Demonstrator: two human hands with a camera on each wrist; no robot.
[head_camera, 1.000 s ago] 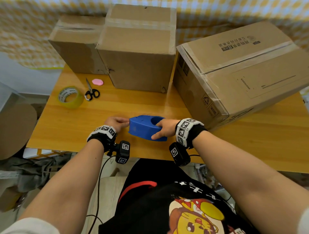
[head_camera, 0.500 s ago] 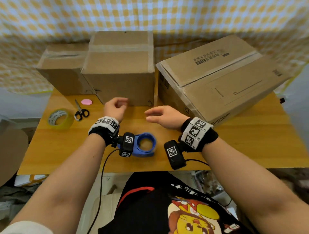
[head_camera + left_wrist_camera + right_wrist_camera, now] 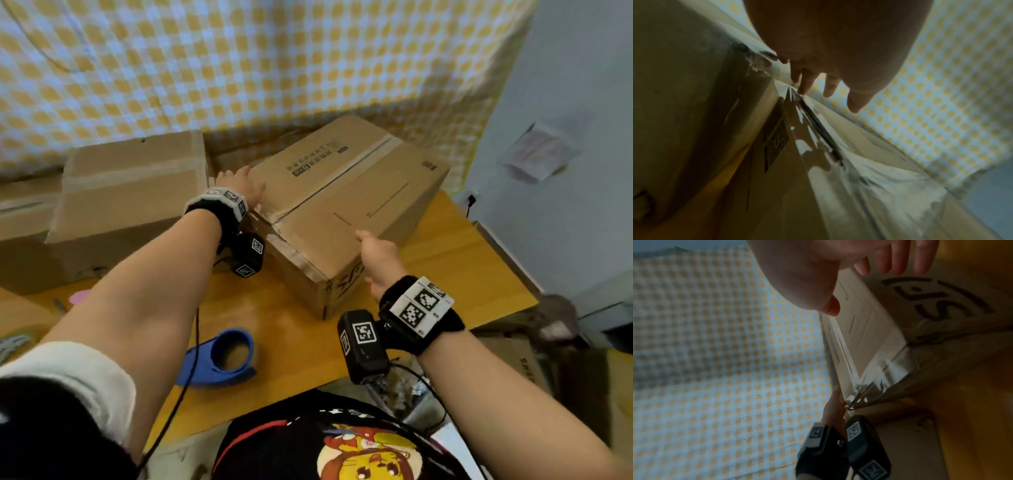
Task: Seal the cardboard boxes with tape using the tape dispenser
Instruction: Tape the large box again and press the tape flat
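Observation:
A large printed cardboard box (image 3: 346, 192) lies on the wooden table (image 3: 455, 260), shiny tape along its top seam and left edges. My left hand (image 3: 239, 186) lies with spread fingers on the box's far left top corner (image 3: 797, 95). My right hand (image 3: 378, 255) reaches the box's near right edge, thumb above the top face and fingers (image 3: 898, 257) straight beside the printed side; it holds nothing. The blue tape dispenser (image 3: 219, 359) lies by itself near the table's front edge, under my left forearm.
Two more taped cardboard boxes (image 3: 133, 192) stand at the back left. A pink disc (image 3: 78, 296) and part of a tape roll (image 3: 17, 342) show at the left. A checked cloth (image 3: 239, 61) hangs behind the table. More cardboard (image 3: 520, 359) sits below the table's right end.
Both hands let go of the blue dispenser, which now lies on the table. They rose and moved right onto the large printed box. My view swung to the right.

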